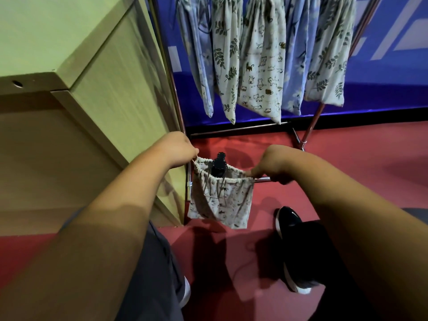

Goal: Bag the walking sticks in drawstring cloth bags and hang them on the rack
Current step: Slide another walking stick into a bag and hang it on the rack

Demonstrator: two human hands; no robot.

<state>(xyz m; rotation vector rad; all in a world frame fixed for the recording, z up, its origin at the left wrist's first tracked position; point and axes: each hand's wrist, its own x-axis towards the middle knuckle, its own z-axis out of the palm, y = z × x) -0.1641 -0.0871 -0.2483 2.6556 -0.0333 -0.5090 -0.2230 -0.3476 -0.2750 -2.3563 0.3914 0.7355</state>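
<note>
Walking stick (218, 166) sits in the cat-print drawstring bag (220, 200), dark handle end poking out of the gathered mouth. Bag hangs in mid-air between both hands, over the red floor (347, 170), in front of the rack's lower rail (262, 179).

Left hand (179, 149) is pinched closed on the cord at the bag's left edge. Right hand (274, 166) is pinched closed on the right edge of the mouth. Hands are apart, pulling outward, so the channel is gathering.

Risks from here:
- Mouth is only partly cinched around the handle. If the pull is uneven, one side bunches and the neck stays loose, so the stick can tip out when the bag swings up to the rack.
- Handle knob sits right at the gather line. Cord could snag on it and lock before closing.
- Right-hand cord isn't clearly visible, probably hidden under the fingers, so I can't tell if it grips cord or just fabric. Fabric only means no cinch on that side.
- Bag looks short for the stick; weight is top-heavy.
- Five hung bags (261, 66) already crowd the top of the rack. Not much free space shows between them, and the top bar is out of frame.
- Wooden cabinet (81, 89) is close on the left; an elbow could clip it on the lift
</note>
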